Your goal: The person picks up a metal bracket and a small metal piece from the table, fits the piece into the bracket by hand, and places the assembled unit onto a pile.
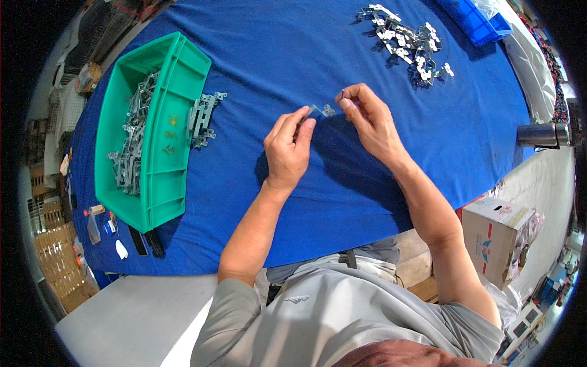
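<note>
Over the middle of the blue cloth, my left hand (287, 147) is closed on a small metal bracket (316, 112), whose end sticks out past thumb and fingertips toward the right. My right hand (372, 122) is a short way to the right of it, thumb and forefinger pinched together; a tiny dark piece shows at the fingertips, too small to name. To the left, a green plastic bin (165, 128) holds many loose metal brackets (134, 134). A small stack of similar brackets (205, 119) lies on the cloth against the bin's right side.
A heap of shiny metal parts (406, 43) lies at the far right, with a blue tray (474, 21) behind it. A dark metal cylinder (543, 136) is at the right table edge, a cardboard box (495, 238) below. A black phone-like object (139, 241) lies near the bin.
</note>
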The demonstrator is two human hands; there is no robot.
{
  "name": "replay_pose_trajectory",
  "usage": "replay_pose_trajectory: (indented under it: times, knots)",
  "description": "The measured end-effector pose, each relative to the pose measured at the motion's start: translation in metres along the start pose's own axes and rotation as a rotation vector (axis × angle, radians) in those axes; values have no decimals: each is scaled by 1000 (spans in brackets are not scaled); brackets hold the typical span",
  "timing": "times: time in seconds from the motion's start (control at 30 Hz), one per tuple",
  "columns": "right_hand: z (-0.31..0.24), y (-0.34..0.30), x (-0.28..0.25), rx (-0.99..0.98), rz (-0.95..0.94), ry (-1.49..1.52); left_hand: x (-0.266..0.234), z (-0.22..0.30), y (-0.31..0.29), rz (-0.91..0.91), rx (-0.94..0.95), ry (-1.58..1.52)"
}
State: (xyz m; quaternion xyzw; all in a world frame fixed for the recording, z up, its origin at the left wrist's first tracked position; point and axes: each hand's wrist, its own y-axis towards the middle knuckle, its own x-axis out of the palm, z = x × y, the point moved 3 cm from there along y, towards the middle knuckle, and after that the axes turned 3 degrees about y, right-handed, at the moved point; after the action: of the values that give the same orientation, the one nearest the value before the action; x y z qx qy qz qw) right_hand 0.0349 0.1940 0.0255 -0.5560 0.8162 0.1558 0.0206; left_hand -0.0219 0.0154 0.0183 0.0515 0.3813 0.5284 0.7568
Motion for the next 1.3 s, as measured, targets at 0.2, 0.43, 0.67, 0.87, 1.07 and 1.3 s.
replay_pose_trajectory:
  times: [0.2, 0.43, 0.67, 0.87, 1.07, 1.3]
  knots:
    - [-3, -5, 10, 197, -249, 135, 4, -20, -7, 10, -325, -289]
    - [2, -6, 10, 137, -231, 66, 4, -17, -5, 41, -306, -280]
    - [5, -2, 6, 33, -214, -136, -2, -4, 2, 44, -107, -134]
    - [13, -5, 9, 77, -118, 78, 1, -1, 2, 20, -131, -129]
    - [6, -1, 6, 117, -228, -87, 0, 3, 1, -7, -63, -81]
    - [2, -1, -3, 24, -47, 62, 1, 1, 2, 12, -21, -26]
